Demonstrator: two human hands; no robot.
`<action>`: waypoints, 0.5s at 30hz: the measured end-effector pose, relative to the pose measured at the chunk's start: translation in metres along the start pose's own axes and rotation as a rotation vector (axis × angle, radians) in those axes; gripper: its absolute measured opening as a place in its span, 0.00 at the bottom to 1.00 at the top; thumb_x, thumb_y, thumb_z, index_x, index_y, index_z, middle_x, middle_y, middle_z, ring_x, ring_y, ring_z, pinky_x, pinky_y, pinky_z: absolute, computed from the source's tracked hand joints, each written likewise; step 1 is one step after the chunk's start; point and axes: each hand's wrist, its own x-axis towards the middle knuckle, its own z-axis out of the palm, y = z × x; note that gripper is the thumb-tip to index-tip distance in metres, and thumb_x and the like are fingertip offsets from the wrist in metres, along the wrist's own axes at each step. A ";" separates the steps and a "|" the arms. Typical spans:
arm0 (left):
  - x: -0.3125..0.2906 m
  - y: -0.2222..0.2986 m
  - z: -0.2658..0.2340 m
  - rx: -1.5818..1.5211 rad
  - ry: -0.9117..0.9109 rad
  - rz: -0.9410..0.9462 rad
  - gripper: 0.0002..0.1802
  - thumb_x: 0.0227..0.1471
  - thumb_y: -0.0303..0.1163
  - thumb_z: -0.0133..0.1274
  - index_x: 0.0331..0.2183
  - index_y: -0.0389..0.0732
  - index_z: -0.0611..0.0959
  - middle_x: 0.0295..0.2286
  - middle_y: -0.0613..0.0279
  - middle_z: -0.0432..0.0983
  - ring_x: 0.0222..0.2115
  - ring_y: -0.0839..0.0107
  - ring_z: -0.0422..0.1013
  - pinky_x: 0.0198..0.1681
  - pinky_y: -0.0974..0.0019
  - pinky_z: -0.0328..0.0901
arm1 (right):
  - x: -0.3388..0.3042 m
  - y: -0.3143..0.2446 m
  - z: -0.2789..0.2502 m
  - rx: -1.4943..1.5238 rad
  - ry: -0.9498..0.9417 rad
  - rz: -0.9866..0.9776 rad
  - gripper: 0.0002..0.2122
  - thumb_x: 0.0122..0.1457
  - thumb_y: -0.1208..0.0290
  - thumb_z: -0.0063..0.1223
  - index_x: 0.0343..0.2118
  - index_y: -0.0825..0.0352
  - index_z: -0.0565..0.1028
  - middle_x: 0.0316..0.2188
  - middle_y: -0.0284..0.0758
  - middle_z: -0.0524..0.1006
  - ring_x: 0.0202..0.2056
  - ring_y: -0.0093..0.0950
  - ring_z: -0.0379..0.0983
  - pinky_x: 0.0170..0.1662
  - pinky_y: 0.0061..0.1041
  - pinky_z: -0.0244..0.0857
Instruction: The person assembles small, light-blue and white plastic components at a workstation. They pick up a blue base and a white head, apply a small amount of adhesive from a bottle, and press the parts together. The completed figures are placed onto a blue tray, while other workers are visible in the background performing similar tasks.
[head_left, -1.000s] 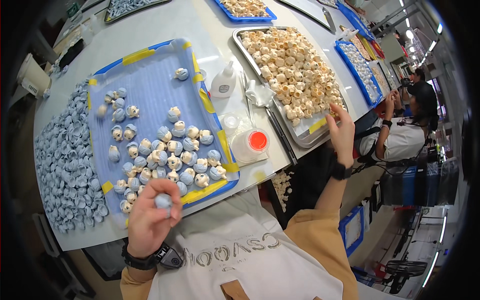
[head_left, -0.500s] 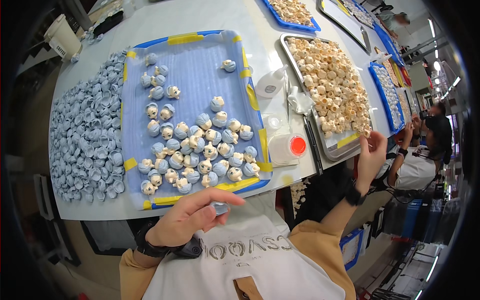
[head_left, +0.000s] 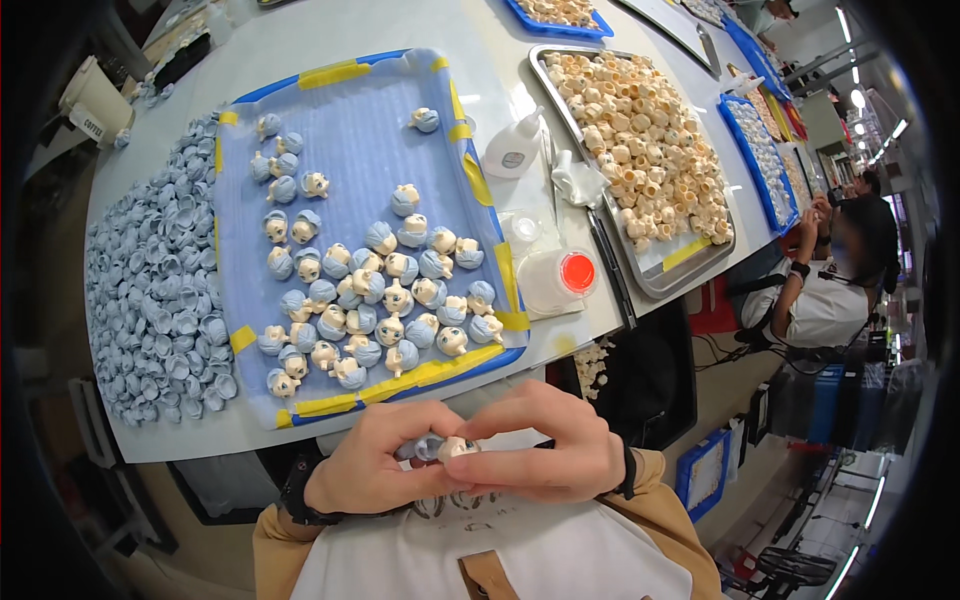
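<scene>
Close to my chest, both hands meet in front of the tray's near edge. My left hand (head_left: 370,460) is closed on a light-blue doll hair shell (head_left: 422,448). With thumb and fingers, my right hand (head_left: 556,446) pinches a small cream doll head (head_left: 455,448) with a painted face. The head sits right beside the shell; whether the two are joined I cannot tell. Beyond my hands lies a blue-lined tray (head_left: 350,130) edged with yellow tape, carrying many doll heads with blue hair (head_left: 390,330).
Loose blue hair shells (head_left: 160,300) are heaped left of the tray. To the right stand a white squeeze bottle (head_left: 514,145), a red-lidded jar (head_left: 556,280) and a metal tray (head_left: 660,285) full of cream heads (head_left: 640,140). A co-worker (head_left: 825,290) sits further right.
My right hand has come from the metal tray back to my left hand, bringing a cream doll head. My left hand still holds the blue shell. The view has shifted slightly.
</scene>
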 end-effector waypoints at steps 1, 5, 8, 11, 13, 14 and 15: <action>0.000 0.001 0.000 -0.010 -0.013 -0.018 0.13 0.49 0.35 0.55 0.34 0.35 0.76 0.27 0.61 0.73 0.26 0.73 0.68 0.29 0.73 0.62 | -0.001 0.001 0.000 -0.002 0.014 0.007 0.15 0.43 0.77 0.60 0.38 0.65 0.77 0.32 0.37 0.73 0.26 0.27 0.70 0.27 0.22 0.63; -0.003 0.000 0.000 -0.019 -0.022 -0.076 0.18 0.56 0.41 0.43 0.35 0.34 0.76 0.27 0.59 0.73 0.26 0.71 0.68 0.29 0.71 0.62 | -0.002 0.005 0.000 -0.019 0.033 0.021 0.15 0.40 0.78 0.64 0.35 0.63 0.79 0.30 0.34 0.74 0.25 0.25 0.69 0.27 0.20 0.61; -0.003 0.006 0.001 -0.056 -0.015 -0.116 0.18 0.58 0.38 0.40 0.37 0.33 0.75 0.28 0.58 0.72 0.26 0.70 0.68 0.31 0.70 0.62 | 0.000 0.003 0.001 -0.047 0.034 0.052 0.14 0.39 0.78 0.64 0.34 0.62 0.79 0.30 0.34 0.75 0.25 0.25 0.68 0.28 0.20 0.61; -0.003 0.009 0.002 -0.101 0.016 -0.136 0.16 0.56 0.33 0.39 0.38 0.31 0.75 0.28 0.58 0.71 0.27 0.70 0.68 0.32 0.71 0.62 | -0.001 0.003 -0.001 -0.144 0.024 0.001 0.15 0.38 0.78 0.61 0.34 0.64 0.77 0.31 0.34 0.74 0.27 0.28 0.68 0.29 0.23 0.63; -0.001 0.008 0.004 -0.086 0.041 -0.110 0.15 0.55 0.30 0.39 0.40 0.32 0.75 0.29 0.58 0.71 0.27 0.71 0.67 0.32 0.71 0.62 | -0.002 0.003 -0.002 -0.210 0.024 -0.032 0.16 0.37 0.79 0.60 0.34 0.64 0.77 0.31 0.34 0.74 0.27 0.29 0.67 0.29 0.23 0.63; 0.000 0.006 0.005 -0.058 0.055 -0.085 0.15 0.54 0.29 0.39 0.40 0.32 0.75 0.30 0.59 0.71 0.27 0.72 0.66 0.32 0.72 0.61 | -0.005 0.005 -0.001 -0.227 0.029 -0.033 0.16 0.36 0.79 0.61 0.34 0.63 0.78 0.31 0.34 0.74 0.27 0.29 0.67 0.29 0.22 0.62; 0.001 0.004 0.006 -0.031 0.067 -0.060 0.15 0.53 0.28 0.40 0.41 0.33 0.75 0.30 0.59 0.72 0.27 0.73 0.66 0.32 0.72 0.61 | -0.007 0.005 0.000 -0.246 0.035 -0.033 0.16 0.35 0.79 0.62 0.33 0.62 0.78 0.31 0.34 0.75 0.27 0.28 0.66 0.29 0.21 0.61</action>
